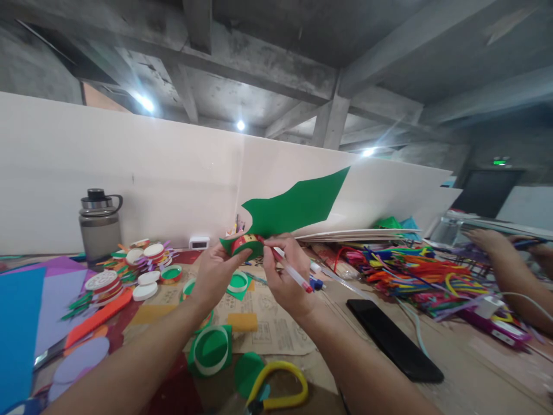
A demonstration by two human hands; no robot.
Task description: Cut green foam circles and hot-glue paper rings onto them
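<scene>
Fingers of the left hand (215, 275) clamp a red-rimmed round piece (241, 242) against a green sheet (298, 203) at twelve o'clock, while those of the right hand (284, 286) grip a pen (298, 278), apparently tracing the edge, so the next stroke calls for steadiness.

Messy craft table rn | left hand (216, 271) pinching green sheet (298, 202) plus round red-and-gold piece (244, 242) | right hand (287, 271) on a red pen (294, 274) | black phone (393, 340) nearby
</scene>
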